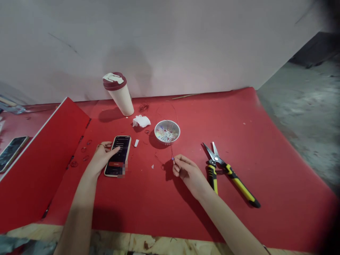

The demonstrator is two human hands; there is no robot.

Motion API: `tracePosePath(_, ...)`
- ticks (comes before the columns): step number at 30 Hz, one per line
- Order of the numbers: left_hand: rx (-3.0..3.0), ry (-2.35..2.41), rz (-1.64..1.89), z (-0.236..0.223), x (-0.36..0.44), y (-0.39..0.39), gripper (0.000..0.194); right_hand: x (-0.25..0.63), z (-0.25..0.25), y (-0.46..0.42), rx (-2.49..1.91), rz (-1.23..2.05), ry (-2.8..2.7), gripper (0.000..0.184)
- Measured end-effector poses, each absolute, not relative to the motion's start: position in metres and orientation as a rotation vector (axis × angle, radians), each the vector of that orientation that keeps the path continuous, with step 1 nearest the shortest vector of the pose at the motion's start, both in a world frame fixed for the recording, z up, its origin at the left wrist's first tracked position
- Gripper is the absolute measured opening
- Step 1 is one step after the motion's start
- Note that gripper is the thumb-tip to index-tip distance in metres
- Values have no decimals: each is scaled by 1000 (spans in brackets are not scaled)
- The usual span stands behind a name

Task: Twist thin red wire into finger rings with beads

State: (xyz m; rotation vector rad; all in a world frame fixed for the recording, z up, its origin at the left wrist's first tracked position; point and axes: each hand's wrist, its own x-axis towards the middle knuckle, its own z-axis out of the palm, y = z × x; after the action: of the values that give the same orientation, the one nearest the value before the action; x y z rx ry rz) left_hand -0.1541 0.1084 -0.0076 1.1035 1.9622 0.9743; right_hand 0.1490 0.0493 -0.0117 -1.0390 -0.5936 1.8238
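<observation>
My left hand grips a phone by its left side, the thumb lying across the lit, dark screen and the fingers at the edge. Between thumb and fingertips, my right hand pinches a thin cord with a small purple bead on it. The cord runs up from the fingers and loops past a small white perforated bowl with several pale and coloured beads inside. Close to the right hand's right side lie yellow-and-black shears, blades spread apart.
A cream tumbler with a dark red lid stands near the wall, by a crumpled tissue and a tangle of thread. Small cord rings lie beside an upright red panel. Another phone rests beyond it.
</observation>
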Motion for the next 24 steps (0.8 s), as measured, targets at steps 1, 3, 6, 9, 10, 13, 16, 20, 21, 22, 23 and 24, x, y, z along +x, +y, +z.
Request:
tracePosePath(1,1091,1967,990,-9,-154,108,50,149,-12,49,-1039,1824,-594,25)
tracePosePath(3,1076,1981,1003,-12,-154,110,47,149,-13,49,-1037,1826,-594,24)
tracePosePath(6,1081,1997,1002,-14,-153,114,44,149,-13,50,-1028,1826,-592,24)
tracePosePath(9,1097,2016,999,-14,-151,116,44,149,-12,50,-1019,1825,-595,24)
tracePosePath(10,1105,2021,997,-14,-151,117,45,149,-12,50,-1017,1823,-596,24)
tracePosePath(13,1129,2027,985,-14,-152,117,45,149,-12,49,-1018,1820,-591,24)
tracePosePath(16,1143,2035,980,-14,-152,117,44,149,-11,49,-1020,1827,-585,25)
tracePosePath(20,1143,2049,981,-15,-152,117,41,150,-11,49,-1013,1829,-583,24)
tracePosePath(21,1142,2051,980,-15,-152,117,41,150,-11,49,-1013,1829,-583,24)
tracePosePath(22,1141,2053,979,-15,-152,117,42,150,-12,49,-1013,1830,-586,24)
tracePosePath(23,1140,2055,977,-15,-153,117,44,150,-13,49,-1014,1831,-587,24)
tracePosePath(24,1139,2057,975,-16,-153,118,45,150,-13,49,-1015,1832,-588,24)
